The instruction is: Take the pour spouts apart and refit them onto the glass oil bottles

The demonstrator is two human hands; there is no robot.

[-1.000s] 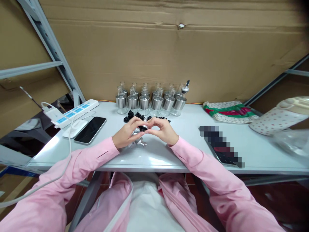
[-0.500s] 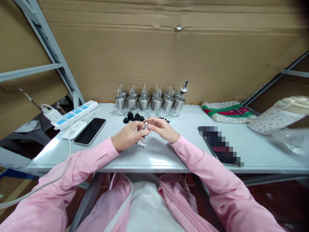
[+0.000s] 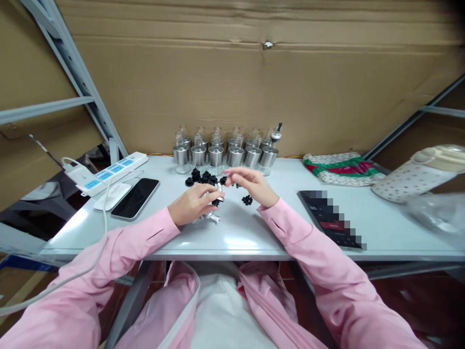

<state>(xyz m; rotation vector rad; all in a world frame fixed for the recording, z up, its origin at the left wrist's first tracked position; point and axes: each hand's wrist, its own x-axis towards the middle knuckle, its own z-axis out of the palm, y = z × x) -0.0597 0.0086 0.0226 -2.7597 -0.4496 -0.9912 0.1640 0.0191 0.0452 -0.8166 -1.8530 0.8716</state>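
My left hand (image 3: 194, 202) is closed around a silver bottle pourer (image 3: 219, 194) with a black stopper at its lower end. Below that hand, more silver pourer spouts (image 3: 213, 217) lie on the table, partly covered by it. My right hand (image 3: 256, 186) is just to the right, apart from the pourer, with its thumb and fingers spread. Behind my hands lies a cluster of black ribbed stoppers (image 3: 203, 176). A small heap of tiny black parts (image 3: 247, 199) sits under my right hand, which hides some of it.
Glass bottles with steel sleeves (image 3: 216, 157) stand in two rows at the back; one at the right end carries a pourer (image 3: 277, 133). On the left are a phone (image 3: 135, 198) and a power strip (image 3: 112, 173). A tablet-like screen (image 3: 330, 218), cloth bundle (image 3: 343, 168) and spotted jug (image 3: 410, 175) are right.
My right hand has drawn away from the pourer to the right and its fingers have parted. The tiny black parts beneath it show more now. My left hand keeps hold of the pourer.
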